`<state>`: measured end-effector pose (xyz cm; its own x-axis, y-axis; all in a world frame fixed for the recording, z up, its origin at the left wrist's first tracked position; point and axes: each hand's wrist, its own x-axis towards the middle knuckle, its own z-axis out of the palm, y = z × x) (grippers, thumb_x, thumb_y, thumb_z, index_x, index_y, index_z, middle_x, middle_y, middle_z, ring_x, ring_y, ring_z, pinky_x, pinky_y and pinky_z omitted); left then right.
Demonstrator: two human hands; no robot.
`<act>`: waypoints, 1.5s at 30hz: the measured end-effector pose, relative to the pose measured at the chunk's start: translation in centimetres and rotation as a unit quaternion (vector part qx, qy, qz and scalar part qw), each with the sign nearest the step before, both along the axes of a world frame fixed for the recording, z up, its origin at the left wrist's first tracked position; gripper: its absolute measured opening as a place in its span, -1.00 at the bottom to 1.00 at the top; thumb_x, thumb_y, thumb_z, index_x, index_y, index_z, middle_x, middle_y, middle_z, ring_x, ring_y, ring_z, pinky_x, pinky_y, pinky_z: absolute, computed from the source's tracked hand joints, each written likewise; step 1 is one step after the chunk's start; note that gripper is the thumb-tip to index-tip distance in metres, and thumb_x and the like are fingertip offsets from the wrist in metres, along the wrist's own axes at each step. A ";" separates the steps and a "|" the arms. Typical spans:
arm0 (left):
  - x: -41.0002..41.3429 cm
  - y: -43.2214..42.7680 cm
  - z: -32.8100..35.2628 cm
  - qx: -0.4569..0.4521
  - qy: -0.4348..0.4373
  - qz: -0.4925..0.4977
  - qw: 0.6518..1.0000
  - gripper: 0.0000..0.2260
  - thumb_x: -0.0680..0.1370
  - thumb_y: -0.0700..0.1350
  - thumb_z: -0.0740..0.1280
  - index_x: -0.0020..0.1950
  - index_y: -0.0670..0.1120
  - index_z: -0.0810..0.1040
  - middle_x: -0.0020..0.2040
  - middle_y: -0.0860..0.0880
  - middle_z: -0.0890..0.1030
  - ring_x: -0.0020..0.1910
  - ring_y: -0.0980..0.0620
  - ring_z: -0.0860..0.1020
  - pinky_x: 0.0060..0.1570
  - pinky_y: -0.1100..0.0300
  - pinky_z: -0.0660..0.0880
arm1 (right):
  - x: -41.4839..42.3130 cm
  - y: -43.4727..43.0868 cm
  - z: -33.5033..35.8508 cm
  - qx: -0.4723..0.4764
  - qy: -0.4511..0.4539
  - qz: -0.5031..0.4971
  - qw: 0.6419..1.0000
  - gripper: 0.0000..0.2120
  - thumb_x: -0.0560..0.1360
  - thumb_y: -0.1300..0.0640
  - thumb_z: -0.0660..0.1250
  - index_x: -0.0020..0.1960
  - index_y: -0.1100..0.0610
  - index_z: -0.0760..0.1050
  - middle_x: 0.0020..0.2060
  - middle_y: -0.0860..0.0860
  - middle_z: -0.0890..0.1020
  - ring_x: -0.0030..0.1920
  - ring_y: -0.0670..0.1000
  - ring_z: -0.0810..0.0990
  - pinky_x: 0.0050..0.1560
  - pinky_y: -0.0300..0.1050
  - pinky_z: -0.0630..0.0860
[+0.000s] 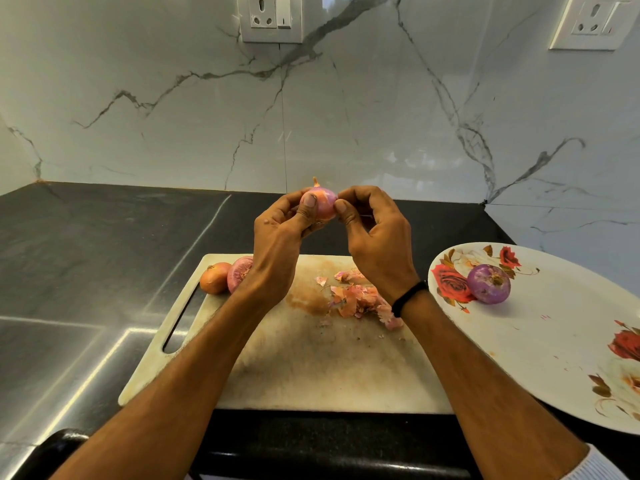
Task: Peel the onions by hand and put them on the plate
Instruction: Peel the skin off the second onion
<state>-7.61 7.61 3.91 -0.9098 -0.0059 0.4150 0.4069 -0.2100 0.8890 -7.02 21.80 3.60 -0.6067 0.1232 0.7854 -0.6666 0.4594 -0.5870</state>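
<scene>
Pink, papery skin is covering most of the onion (322, 204) that the person is holding up above the cutting board (311, 368), its dry stalk tip pointing upward. The left hand (277, 240) is gripping it, fingers (309, 202) curling round the bulb and the thumb pressing on its near face. The right hand (375, 237) is pinching at the onion's right side, thumb and forefinger closing on what looks like an edge of skin. Whether a flap is actually caught between them is too small to tell.

The step in hand appears to be the peeling of a second onion. One peeled onion (489, 284), purple and glossy, is lying on the flowered plate (554, 348) at the right. Loose peelings (360, 299) are lying on the board beneath the right wrist. Two unpeeled onions (214, 277) are waiting at the board's far left corner, touching each other.

The next move is probably calling for a firm pinch and a pull down along the bulb. The left hand would be turning the bulb to offer fresh skin, and the bare onion would then be going rightward to the plate.
</scene>
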 end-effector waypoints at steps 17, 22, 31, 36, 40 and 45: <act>-0.1 -0.1 0.0 -0.003 -0.007 -0.008 1.000 -0.70 0.50 0.07 0.29 0.14 -0.05 0.59 0.08 -0.13 0.65 0.14 -0.17 0.63 0.21 -0.04 0.57 | -0.5 0.5 0.0 0.039 0.006 0.019 0.999 -0.86 0.54 0.16 0.39 0.06 0.19 0.55 -0.04 0.04 0.59 -0.03 -0.01 0.60 0.03 -0.27 0.58; -0.2 -0.1 -0.1 -0.008 -0.008 -0.008 1.000 -0.72 0.52 0.06 0.29 0.14 -0.05 0.60 0.11 -0.18 0.65 0.15 -0.18 0.63 0.21 -0.04 0.57 | -0.7 0.7 -0.1 0.050 -0.001 0.013 0.999 -0.87 0.54 0.17 0.40 0.03 0.21 0.55 -0.05 0.08 0.60 -0.05 0.01 0.60 0.00 -0.22 0.60; -0.2 -0.1 -0.1 -0.003 -0.008 -0.011 1.000 -0.72 0.53 0.05 0.29 0.14 -0.05 0.60 0.08 -0.15 0.66 0.14 -0.18 0.63 0.21 -0.01 0.57 | -0.7 0.6 0.0 0.039 -0.008 0.029 0.999 -0.85 0.55 0.16 0.40 0.07 0.21 0.53 -0.03 0.09 0.60 -0.03 0.00 0.61 0.03 -0.22 0.60; -0.2 -0.1 -0.2 -0.008 -0.009 -0.005 1.000 -0.71 0.51 0.07 0.29 0.14 -0.05 0.59 0.10 -0.16 0.65 0.14 -0.18 0.63 0.22 -0.04 0.57 | -0.8 0.7 -0.1 0.058 -0.002 0.015 0.998 -0.88 0.55 0.17 0.39 0.03 0.22 0.55 -0.05 0.10 0.59 -0.05 -0.01 0.58 0.01 -0.32 0.56; -0.1 -0.1 -0.1 -0.009 -0.005 -0.008 1.000 -0.71 0.51 0.07 0.29 0.14 -0.04 0.59 0.09 -0.14 0.65 0.14 -0.17 0.63 0.21 -0.01 0.57 | -0.8 0.6 -0.1 0.061 0.001 0.012 0.998 -0.88 0.57 0.17 0.36 0.04 0.23 0.54 -0.06 0.10 0.58 -0.06 -0.02 0.57 -0.01 -0.33 0.56; -0.1 0.0 0.0 -0.007 -0.007 -0.006 1.000 -0.74 0.50 0.07 0.28 0.12 0.01 0.58 0.07 -0.06 0.64 0.16 -0.13 0.62 0.20 0.04 0.57 | -0.6 0.6 0.0 0.011 -0.015 0.029 0.999 -0.89 0.58 0.18 0.35 0.06 0.21 0.48 -0.08 0.07 0.60 -0.07 0.04 0.62 -0.02 -0.13 0.63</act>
<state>-7.72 7.61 3.94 -0.9152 0.0114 0.4029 0.3924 -0.2028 0.8972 -7.62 22.38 3.56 -0.6355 0.0707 0.7689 -0.6748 0.4330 -0.5976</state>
